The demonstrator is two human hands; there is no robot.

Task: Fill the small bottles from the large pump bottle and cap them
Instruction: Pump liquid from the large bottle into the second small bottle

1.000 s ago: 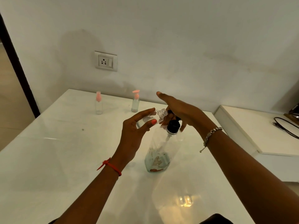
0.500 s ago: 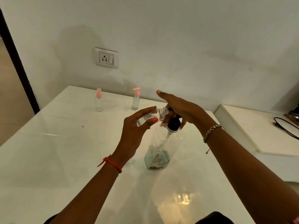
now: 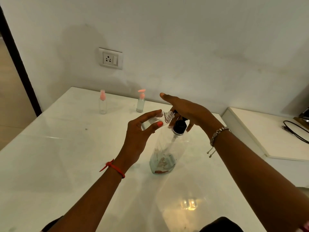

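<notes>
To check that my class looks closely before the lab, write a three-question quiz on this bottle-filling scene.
1. True or false: the small bottle in the left hand has its cap on.
2. Which hand rests on the pump of the large pump bottle? A left; B right; C neither.
3. Fill the gap: ___ pink-topped bottles stand near the wall.
Key: 1 false; 2 B, the right hand; 3 two.

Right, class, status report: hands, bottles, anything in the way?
Left hand holds uncapped small bottle, tilted. Right hand on large bottle's pump head. Two capped bottles far back, clear.
</notes>
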